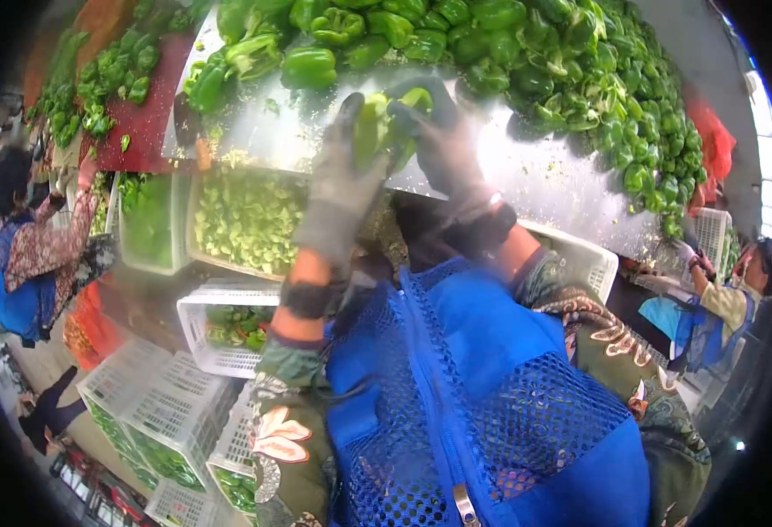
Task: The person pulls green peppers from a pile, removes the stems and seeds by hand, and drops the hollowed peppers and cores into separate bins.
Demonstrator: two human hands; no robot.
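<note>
My left hand (344,180), in a grey glove, is closed around a pale green piece of bell pepper (370,130) above the metal table (294,145). My right hand (452,149), gloved too with dark fingertips, grips another bell pepper piece (416,99) right beside it. The two pieces are close together, and blur hides whether they are still joined. Whole green bell peppers (308,68) lie just beyond my hands.
A large heap of peppers (570,79) covers the table's far side and right. Below its front edge stand crates of pale pepper bits (244,215) and green pieces (147,220). Stacked crates (162,400) are at lower left. Co-workers stand left (39,246) and right (724,307).
</note>
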